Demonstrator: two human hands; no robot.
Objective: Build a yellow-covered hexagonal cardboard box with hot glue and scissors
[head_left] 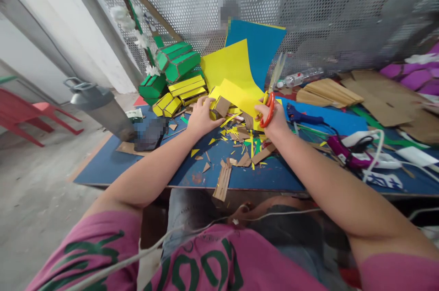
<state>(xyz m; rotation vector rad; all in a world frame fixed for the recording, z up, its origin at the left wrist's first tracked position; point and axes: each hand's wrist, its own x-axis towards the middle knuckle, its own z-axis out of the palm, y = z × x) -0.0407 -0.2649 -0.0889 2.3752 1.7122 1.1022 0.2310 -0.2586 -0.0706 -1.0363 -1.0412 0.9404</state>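
Note:
My left hand (201,116) is closed on a small piece of brown cardboard (222,105) wrapped in yellow paper, held just above the blue table (274,174). My right hand (274,117) grips orange-handled scissors (270,94), fingers through the loops, blades pointing up and away. A curled yellow paper sheet (236,76) lies between and behind both hands. Yellow and cardboard scraps (240,145) litter the table below them.
Green and yellow paper-covered boxes (174,76) are stacked at the back left. A blue sheet (260,49) leans on the mesh wall. A blue glue gun (302,117), a purple tool (343,149), cables and cardboard sheets (377,94) lie right. A grey shaker bottle (99,103) and phone (149,133) sit left.

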